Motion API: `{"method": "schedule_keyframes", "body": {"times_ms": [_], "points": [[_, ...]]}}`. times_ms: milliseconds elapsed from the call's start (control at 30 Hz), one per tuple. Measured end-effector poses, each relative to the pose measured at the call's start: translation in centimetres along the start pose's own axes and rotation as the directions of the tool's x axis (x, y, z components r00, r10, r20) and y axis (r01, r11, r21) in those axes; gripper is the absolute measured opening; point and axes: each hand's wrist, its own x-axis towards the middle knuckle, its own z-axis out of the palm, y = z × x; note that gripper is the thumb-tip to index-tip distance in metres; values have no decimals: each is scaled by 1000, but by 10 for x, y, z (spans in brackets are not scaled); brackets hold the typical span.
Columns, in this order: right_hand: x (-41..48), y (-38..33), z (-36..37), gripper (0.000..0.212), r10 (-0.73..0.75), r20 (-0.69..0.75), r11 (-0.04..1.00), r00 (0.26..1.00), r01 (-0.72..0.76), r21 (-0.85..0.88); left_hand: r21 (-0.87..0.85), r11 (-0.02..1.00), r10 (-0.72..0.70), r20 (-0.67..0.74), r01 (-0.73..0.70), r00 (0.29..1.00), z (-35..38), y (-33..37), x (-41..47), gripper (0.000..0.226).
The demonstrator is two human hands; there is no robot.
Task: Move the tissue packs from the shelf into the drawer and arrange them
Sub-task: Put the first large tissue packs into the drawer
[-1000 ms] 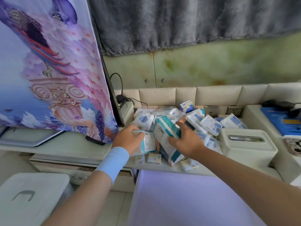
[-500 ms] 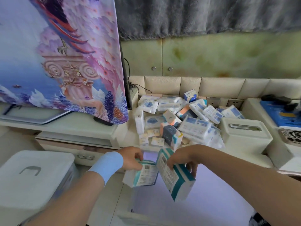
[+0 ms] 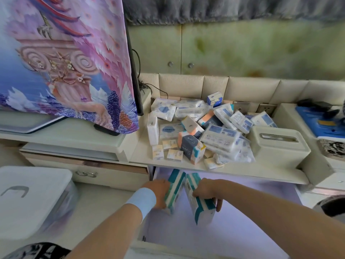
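while both hands are down inside the open drawer, each one holds a teal-and-white tissue pack of its own. the left hand, with a pale blue wristband on its wrist, has its fingers curled round the left pack, which stands on end near the drawer's back left corner. the right hand grips the right pack from above, with fingers hooked down its far side. this pack also stands on end, tilted a little. the two packs are just beside each other, and whether they touch i cannot tell.

above the drawer, on the cream shelf, lies a loose heap of tissue packs. it is mostly white and blue soft packs, with a dark blue pack standing at the front and three small yellowish packets near the shelf's front edge. a white tissue box sits just right of the heap. to the left, a patterned cloth drapes a flat screen, and a white lidded bin stands on the floor at lower left.
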Motion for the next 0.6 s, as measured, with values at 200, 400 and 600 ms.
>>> {"method": "schedule_keyframes", "body": {"times_ms": [200, 400, 600], "points": [[28, 4, 21, 57, 43, -71, 992, 997, -34, 120, 228, 955, 198, -23, -188, 980, 11, -5, 19, 88], [45, 10, 35, 67, -165, -70, 933, 984, 178, 312, 160, 980, 125, -40, -117, 991, 11, -2, 28, 83], [52, 4, 35, 73, -222, -82, 880, 972, 236, 413, 224, 974, 59, -116, -32, 992, 16, -15, 25, 74]]}}
